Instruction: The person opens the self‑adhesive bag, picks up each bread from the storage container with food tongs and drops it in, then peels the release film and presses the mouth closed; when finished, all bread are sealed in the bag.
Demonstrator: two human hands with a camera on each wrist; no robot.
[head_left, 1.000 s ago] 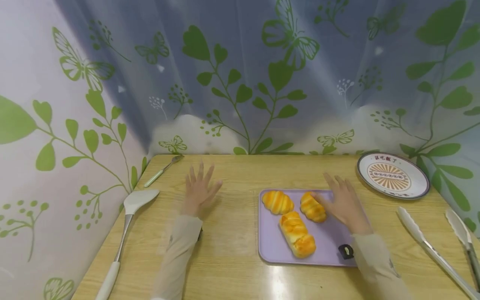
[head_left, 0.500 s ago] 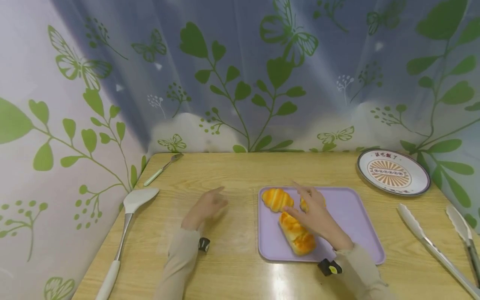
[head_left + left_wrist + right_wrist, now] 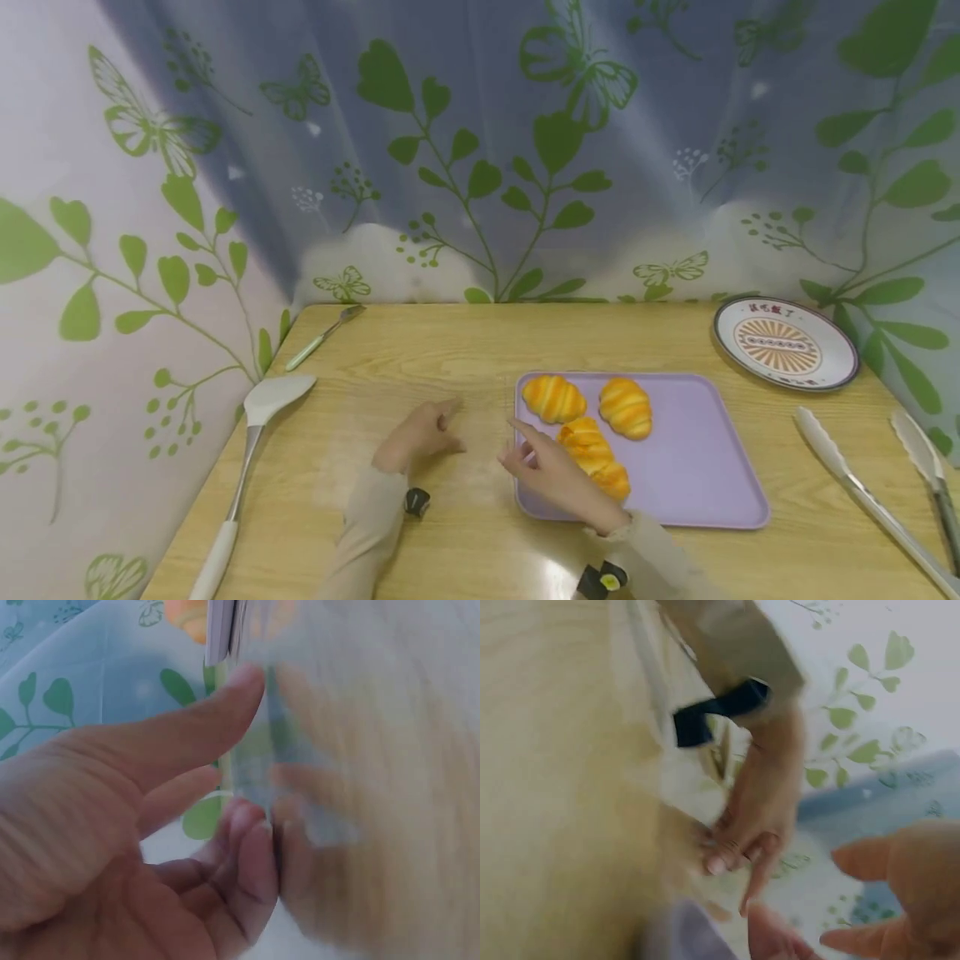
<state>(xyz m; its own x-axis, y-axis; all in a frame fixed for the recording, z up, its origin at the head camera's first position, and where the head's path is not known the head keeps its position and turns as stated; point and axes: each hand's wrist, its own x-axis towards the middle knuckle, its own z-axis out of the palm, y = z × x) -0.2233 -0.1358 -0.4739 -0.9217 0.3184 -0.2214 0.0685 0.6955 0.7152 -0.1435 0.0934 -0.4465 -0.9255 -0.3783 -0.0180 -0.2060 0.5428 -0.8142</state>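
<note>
My left hand [image 3: 420, 435] is low over the wooden table, left of the purple tray [image 3: 697, 479]. Its thumb is stretched out and its other fingers are loosely bent, with nothing between them in the left wrist view. My right hand [image 3: 558, 477] reaches across the tray's left edge with its index finger extended, and it holds nothing. It partly covers the long braided bread [image 3: 588, 446]. Behind that lie two croissant-shaped breads, one at the left [image 3: 553, 398] and one at the right [image 3: 626, 408]. In the right wrist view, the fingers [image 3: 866, 859] of my right hand face the left hand.
A patterned plate [image 3: 785, 343] stands at the back right. Two pairs of tongs [image 3: 862, 492] lie at the right. A white spatula [image 3: 277, 398] and a green-handled fork [image 3: 322, 340] lie at the left. A printed curtain [image 3: 480, 167] borders the table [image 3: 450, 333].
My right hand has moved left and toward me, from above the right croissant to the tray's left edge. My left hand has lowered, and its spread fingers have bent. The breads have stayed in place.
</note>
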